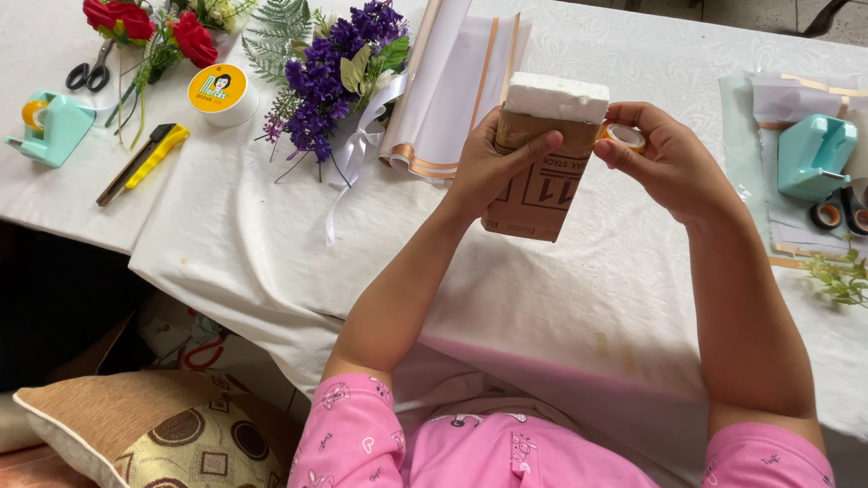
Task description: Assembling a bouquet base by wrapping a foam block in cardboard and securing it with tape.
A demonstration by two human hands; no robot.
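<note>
The left hand grips a block upright above the surface: white foam on top, brown card around its lower part. The right hand pinches a small tape roll against the block's edge (no strip visibly stuck yet). Flowers and wrapping paper lie untouched.

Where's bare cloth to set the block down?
Bare tablecloth lies in front of the person, under the block held by the left hand and right hand. Crowded: purple flowers and wrapping sheets far left, tape dispenser at right.
</note>
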